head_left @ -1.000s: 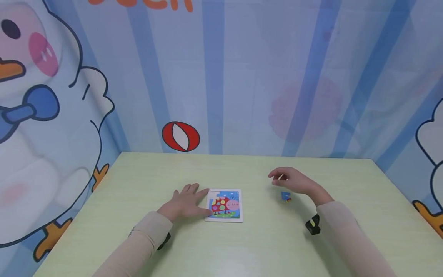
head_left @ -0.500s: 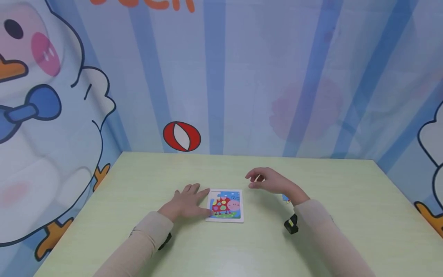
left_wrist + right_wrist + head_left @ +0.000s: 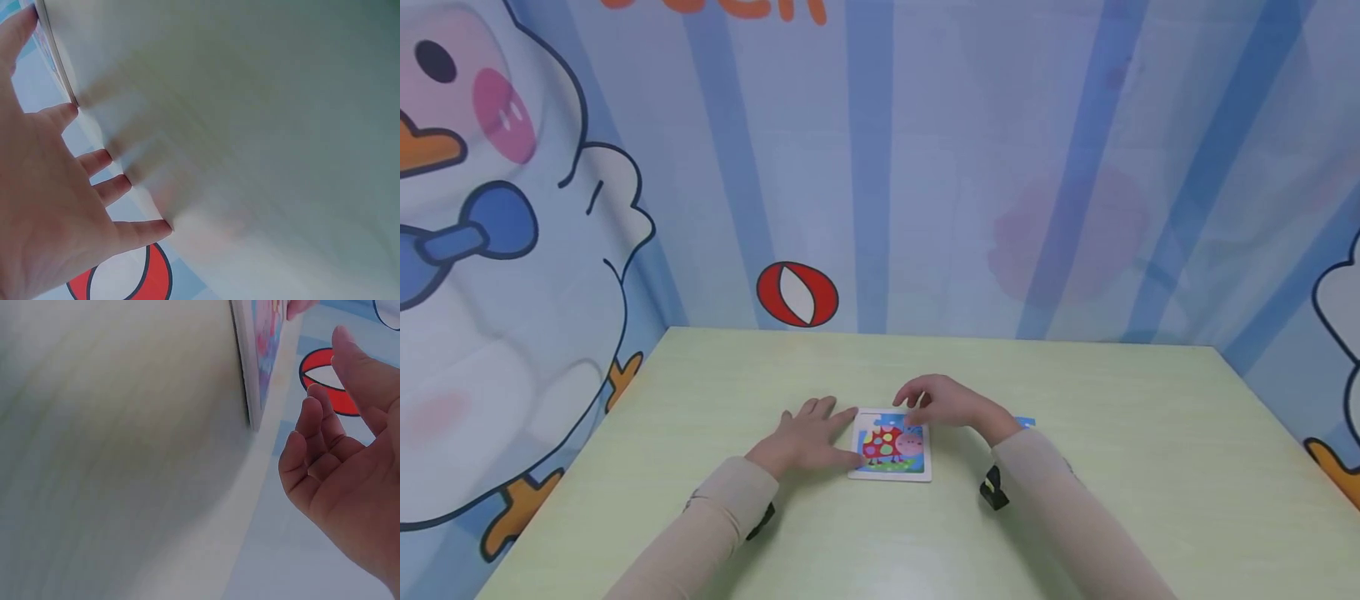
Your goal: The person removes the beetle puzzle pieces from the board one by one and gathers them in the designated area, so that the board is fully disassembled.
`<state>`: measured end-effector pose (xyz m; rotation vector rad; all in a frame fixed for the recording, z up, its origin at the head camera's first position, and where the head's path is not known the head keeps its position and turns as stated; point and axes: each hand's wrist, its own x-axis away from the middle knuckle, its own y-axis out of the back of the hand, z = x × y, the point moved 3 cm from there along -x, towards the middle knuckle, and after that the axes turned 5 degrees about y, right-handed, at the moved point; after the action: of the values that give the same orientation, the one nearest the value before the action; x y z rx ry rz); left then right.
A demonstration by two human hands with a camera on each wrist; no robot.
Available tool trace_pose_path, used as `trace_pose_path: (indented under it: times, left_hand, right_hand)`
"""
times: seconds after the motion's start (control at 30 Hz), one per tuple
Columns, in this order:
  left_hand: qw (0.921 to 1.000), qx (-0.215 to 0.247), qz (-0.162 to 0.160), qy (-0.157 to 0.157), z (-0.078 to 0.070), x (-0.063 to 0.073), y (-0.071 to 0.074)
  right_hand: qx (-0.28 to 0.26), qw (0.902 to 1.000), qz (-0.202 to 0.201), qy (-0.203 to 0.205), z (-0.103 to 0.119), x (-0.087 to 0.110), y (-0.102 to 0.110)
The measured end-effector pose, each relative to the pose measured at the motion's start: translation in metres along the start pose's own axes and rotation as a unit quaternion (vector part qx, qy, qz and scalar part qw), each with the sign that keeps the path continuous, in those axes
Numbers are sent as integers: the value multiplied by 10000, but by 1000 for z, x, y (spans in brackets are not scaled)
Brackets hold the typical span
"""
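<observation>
Pale blue striped cloth [image 3: 955, 167] is hanging behind a light yellow-green bench [image 3: 737, 367], with a large printed bird [image 3: 482, 333] filling its left side and a red-and-white printed ball [image 3: 797, 294] showing just above the bench's far edge. Orange lettering [image 3: 741, 8] is running along the top, but its upper part is being cut off, so the word cannot be read with certainty. Near the middle of the bench, a white-framed ladybird puzzle [image 3: 886, 446] is lying flat. From the left, the left hand [image 3: 808, 437] is resting with fingers spread; its grip is standing wide, thumb and forefinger touching the puzzle's left side. From the right, the right hand [image 3: 943, 402] is hovering by the puzzle's far right corner, fingers loosely curved; its grip is standing moderately wide, a gap showing between thumb and fingers. Farther right, a small blue piece [image 3: 1025, 422] is lying on the bench, partly hidden behind the right wrist. Beige sleeves [image 3: 1060, 508] are covering both forearms.
</observation>
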<state>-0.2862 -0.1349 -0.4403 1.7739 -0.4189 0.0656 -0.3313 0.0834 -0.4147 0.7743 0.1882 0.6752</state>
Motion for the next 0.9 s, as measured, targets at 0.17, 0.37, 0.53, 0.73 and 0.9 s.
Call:
trace_pose_path:
  times: [0.17, 0.37, 0.53, 0.73, 0.9]
  left_hand:
    - [10000, 0, -6, -28, -1, 1, 1]
    - [10000, 17, -12, -13, -1, 2, 2]
    - [10000, -45, -30, -51, -2, 2, 2]
    - [9999, -70, -38, -66, -1, 2, 2]
    - [10000, -59, -36, -49, -1, 1, 1]
  right_hand:
    - [166, 9998, 86, -73, 3, -9, -7]
    - [217, 9996, 150, -64, 6, -17, -12]
    - [258, 9994, 208, -129, 7, -20, -17]
    - [347, 9989, 248, -191, 7, -23, -21]
    - [366, 9985, 292, -287, 7, -26, -23]
